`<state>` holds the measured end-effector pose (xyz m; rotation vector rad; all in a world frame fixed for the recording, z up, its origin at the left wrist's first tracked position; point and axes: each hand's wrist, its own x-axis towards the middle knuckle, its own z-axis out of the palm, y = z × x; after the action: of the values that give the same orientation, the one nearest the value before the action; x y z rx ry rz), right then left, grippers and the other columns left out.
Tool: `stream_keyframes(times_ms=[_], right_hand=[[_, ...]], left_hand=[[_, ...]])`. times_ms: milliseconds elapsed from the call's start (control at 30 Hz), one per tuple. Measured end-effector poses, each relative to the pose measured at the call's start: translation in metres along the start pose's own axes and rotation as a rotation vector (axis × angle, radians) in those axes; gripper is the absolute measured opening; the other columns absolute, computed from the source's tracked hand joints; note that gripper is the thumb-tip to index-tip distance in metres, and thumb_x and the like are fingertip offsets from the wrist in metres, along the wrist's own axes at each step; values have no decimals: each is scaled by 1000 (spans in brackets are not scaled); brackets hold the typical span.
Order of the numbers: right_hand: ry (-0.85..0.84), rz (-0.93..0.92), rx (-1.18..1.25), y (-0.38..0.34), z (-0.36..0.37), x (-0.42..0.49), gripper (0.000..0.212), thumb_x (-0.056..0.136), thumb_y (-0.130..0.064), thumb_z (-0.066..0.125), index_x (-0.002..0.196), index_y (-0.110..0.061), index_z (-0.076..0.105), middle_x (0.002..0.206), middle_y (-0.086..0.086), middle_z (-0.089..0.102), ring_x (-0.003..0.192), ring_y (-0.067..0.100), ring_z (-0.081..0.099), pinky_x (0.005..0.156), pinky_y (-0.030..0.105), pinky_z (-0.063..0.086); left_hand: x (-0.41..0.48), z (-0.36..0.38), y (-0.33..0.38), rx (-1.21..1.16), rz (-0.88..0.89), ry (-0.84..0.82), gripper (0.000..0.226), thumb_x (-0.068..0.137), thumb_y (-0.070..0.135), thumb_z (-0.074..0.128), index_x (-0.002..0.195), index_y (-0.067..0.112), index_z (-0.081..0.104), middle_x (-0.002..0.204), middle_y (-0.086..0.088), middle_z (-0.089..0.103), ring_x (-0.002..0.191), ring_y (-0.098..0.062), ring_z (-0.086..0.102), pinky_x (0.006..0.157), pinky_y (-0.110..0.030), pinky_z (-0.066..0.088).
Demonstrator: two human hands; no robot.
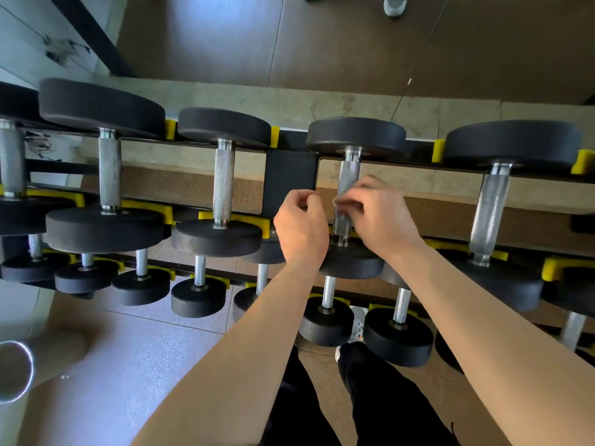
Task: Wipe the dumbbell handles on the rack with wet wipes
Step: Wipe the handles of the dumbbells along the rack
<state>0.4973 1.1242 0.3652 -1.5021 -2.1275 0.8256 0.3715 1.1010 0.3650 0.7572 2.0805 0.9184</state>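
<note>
A black rack holds rows of black dumbbells with knurled steel handles on yellow cradles. My two hands meet at the handle of the dumbbell just right of the rack's upright post. My right hand curls its fingers against the middle of that handle and pinches what looks like a thin, see-through wet wipe lying over the handle's lower part. It is blurred. My left hand hovers just left of the handle with its fingers curled, and nothing shows in it.
More dumbbells sit to the left and right on the same tier, with smaller ones on the lower tier. My legs stand below. Someone's shoe shows at the top. A blurred round object is at the lower left.
</note>
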Motion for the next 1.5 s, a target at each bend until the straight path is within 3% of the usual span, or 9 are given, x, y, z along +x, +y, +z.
stream_keyframes(times_ms=[133, 333, 533, 767, 833, 967, 1133, 1300, 1500], right_hand=[[-110, -56, -10, 5, -2, -5, 15, 89, -9, 71, 103, -9, 75, 101, 5, 66, 92, 18, 65, 80, 37, 58], [108, 3, 20, 4, 4, -3, 16, 90, -17, 73, 102, -7, 74, 100, 7, 68, 90, 13, 62, 79, 22, 50], [-197, 57, 14, 7, 1, -18, 10, 90, -18, 72, 100, -16, 73, 96, -3, 65, 85, 6, 57, 70, 9, 37], [187, 80, 75, 9, 7, -2, 12, 91, -17, 71, 100, -10, 73, 97, 4, 69, 86, 6, 59, 77, 5, 41], [161, 137, 115, 5, 8, -12, 10, 90, -18, 72, 99, -12, 73, 95, 0, 69, 83, 4, 59, 76, 6, 44], [-101, 305, 163, 8, 3, -31, 9, 90, -26, 72, 96, -20, 70, 93, -7, 68, 85, 4, 61, 79, 19, 49], [203, 373, 238, 22, 0, -24, 12, 90, -20, 72, 101, -20, 68, 94, -9, 67, 85, 0, 62, 82, 24, 54], [162, 346, 290, 12, 12, -25, 30, 93, -18, 68, 123, -21, 67, 110, -7, 70, 94, 2, 64, 84, 19, 53], [202, 400, 331, 12, 15, -27, 27, 88, -18, 75, 115, -16, 73, 112, -5, 67, 89, 3, 66, 80, 16, 54]], left_hand=[[0, 0, 1, 6, -6, 8, 17, 99, 17, 53, 99, 23, 68, 84, 14, 65, 77, -1, 63, 67, -16, 50], [0, -1, 1, 2, -20, 26, 16, 98, 17, 53, 99, 22, 68, 84, 14, 65, 77, -1, 62, 63, -12, 45], [0, -1, 2, 1, -21, 17, 16, 99, 16, 53, 95, 24, 67, 83, 15, 64, 77, -1, 61, 65, -16, 49], [0, -2, 1, 5, -6, 18, 16, 99, 16, 53, 98, 22, 68, 84, 11, 66, 77, -4, 63, 65, -15, 47], [0, -2, 2, 10, -12, 12, 17, 99, 16, 53, 98, 22, 68, 85, 11, 66, 78, -4, 63, 66, -16, 48], [0, -2, 2, 12, -31, 3, 17, 99, 16, 52, 98, 23, 68, 86, 11, 66, 80, -4, 63, 65, -16, 46], [1, -1, 2, 0, -45, 6, 17, 99, 16, 53, 97, 24, 68, 87, 9, 68, 81, -8, 65, 66, -19, 50], [2, 0, 2, 9, -44, 9, 17, 99, 16, 53, 100, 22, 69, 88, 8, 68, 83, -9, 66, 69, -22, 54], [2, 0, 3, 13, -53, 15, 18, 99, 16, 53, 100, 21, 69, 88, 8, 68, 81, -7, 65, 65, -17, 47]])
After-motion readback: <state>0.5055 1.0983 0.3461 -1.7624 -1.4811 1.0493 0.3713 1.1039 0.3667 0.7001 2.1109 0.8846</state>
